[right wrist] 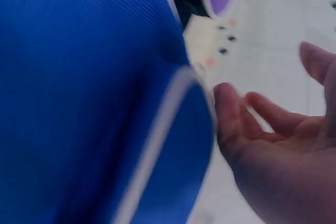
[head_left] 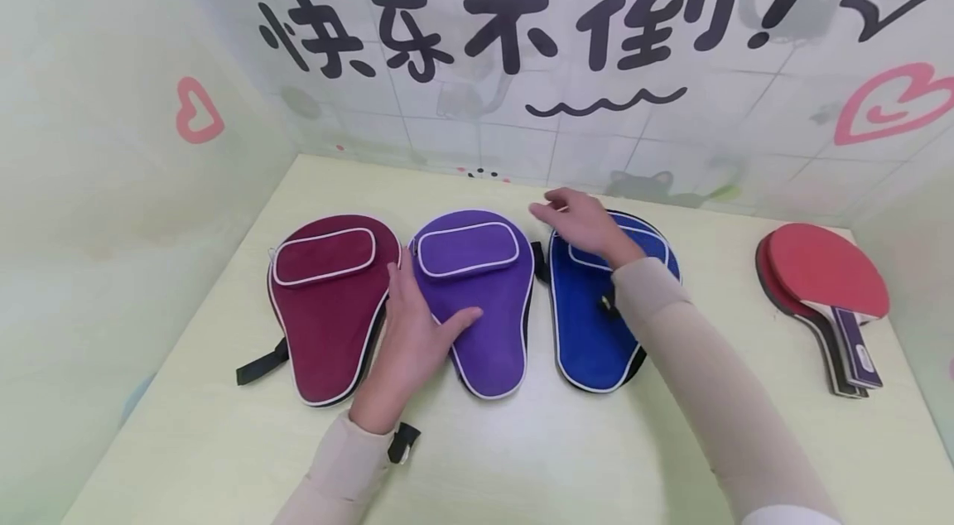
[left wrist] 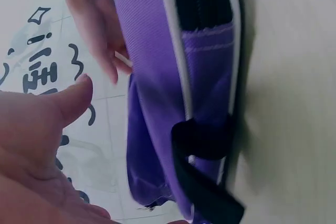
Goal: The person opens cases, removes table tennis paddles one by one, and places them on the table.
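Observation:
Three table tennis paddle cases lie in a row: a maroon one [head_left: 328, 326], a purple one [head_left: 492, 326] and a blue one [head_left: 589, 334], each with a white-edged pocket. My left hand [head_left: 410, 334] is at the purple case's left edge, fingers straight and thumb spread over its front. In the left wrist view, a black strap [left wrist: 205, 182] hangs on the purple case's side. Over the upper part of the blue case is my right hand [head_left: 585, 223], fingers loosely bent with nothing between them. The right wrist view shows those fingers beside the blue case's pocket edge.
Two red table tennis paddles [head_left: 827, 272] lie overlapped at the right of the pale table [head_left: 522, 459]. A black strap [head_left: 261, 363] sticks out left of the maroon case. Walls with printed writing and hearts stand behind and at the sides.

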